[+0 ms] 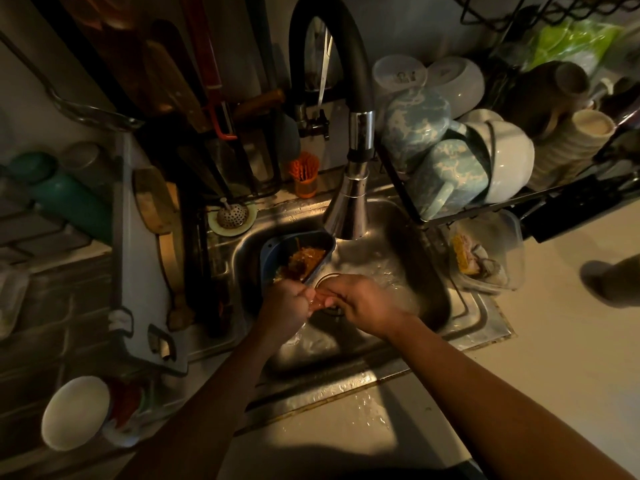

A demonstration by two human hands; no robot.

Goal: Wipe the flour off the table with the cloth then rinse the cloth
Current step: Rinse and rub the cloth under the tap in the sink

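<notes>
Your left hand [285,306]: fingers clenched round the cloth [306,336].
Your right hand [360,303]: fingertips pinch the same cloth.
Cloth: pale, dim, hanging low inside the sink [460,306].
Faucet [349,202]: spout just beyond your hands.

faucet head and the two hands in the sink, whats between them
Head view: below the faucet head, the blue basket of orange scraps juts in toward the left hand; toward the right hand, only wet sink floor.
</notes>
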